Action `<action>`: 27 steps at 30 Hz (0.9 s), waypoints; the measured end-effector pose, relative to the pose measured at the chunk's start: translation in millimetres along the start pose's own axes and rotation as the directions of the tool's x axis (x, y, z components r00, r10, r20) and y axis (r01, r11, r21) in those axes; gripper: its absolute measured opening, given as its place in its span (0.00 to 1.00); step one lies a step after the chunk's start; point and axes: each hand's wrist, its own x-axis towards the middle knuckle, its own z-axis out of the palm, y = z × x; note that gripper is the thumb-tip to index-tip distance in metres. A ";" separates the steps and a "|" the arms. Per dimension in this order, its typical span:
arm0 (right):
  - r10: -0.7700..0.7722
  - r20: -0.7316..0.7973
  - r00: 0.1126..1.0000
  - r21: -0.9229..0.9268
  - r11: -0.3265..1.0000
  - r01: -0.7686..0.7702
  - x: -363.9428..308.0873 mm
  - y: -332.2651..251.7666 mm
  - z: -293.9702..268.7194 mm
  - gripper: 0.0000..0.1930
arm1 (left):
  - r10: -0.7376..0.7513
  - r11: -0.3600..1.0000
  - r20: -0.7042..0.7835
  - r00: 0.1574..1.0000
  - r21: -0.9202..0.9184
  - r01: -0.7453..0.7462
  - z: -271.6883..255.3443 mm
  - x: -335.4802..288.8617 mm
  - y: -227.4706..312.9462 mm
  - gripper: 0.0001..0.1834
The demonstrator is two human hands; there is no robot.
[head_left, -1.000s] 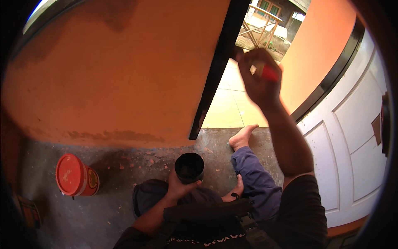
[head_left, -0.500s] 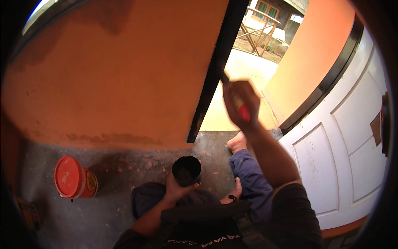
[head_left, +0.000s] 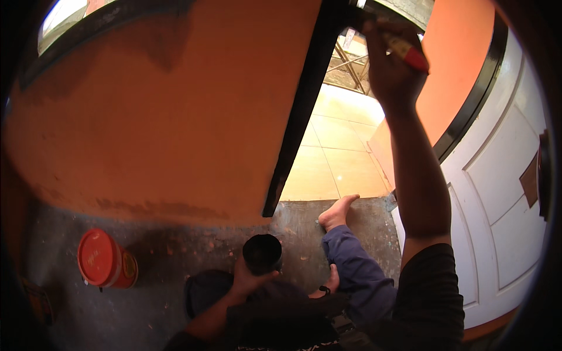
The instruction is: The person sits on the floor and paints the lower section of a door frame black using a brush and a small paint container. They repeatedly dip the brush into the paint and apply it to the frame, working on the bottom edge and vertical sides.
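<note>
Raised high at the upper right, my right hand (head_left: 398,73) is closed round a paintbrush (head_left: 408,54) with a pale handle and a red end. Its dark bristles reach the upper part of the black door frame (head_left: 298,111), where contact is hard to make out. Low in front of me, my left hand (head_left: 249,276) grips a black cup-like container (head_left: 262,253) by its side. The container's opening faces up; its inside is too dark to read.
An orange wall (head_left: 164,134) borders the frame on the left. A red lidded bucket (head_left: 105,257) stands on the grey floor (head_left: 175,316). To the right is a white panelled door (head_left: 497,234). Beyond the doorway lie yellowish tiles (head_left: 322,152). My bare foot (head_left: 336,216) rests near the threshold.
My right hand has moved up and to the right with the paintbrush, from the middle of the door frame toward its upper part. My left hand still holds the container low down.
</note>
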 end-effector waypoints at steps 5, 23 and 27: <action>-0.040 -0.035 0.999 -0.073 0.997 0.037 -20.6 4.2 3.6 0.06 | -0.007 0.999 0.003 1.000 -0.046 0.007 -2.0 -3.2 -8.0 0.49; 0.265 0.290 0.920 0.025 0.959 -0.284 -166.6 -25.2 -18.8 0.08 | -0.057 0.998 -0.035 0.998 -0.019 0.057 -1.8 -10.6 -13.5 0.51; -0.006 0.009 1.000 -0.083 0.997 0.007 -122.8 -26.8 -10.5 0.08 | -0.045 0.998 -0.044 0.998 -0.044 0.043 -1.5 -9.8 -7.2 0.50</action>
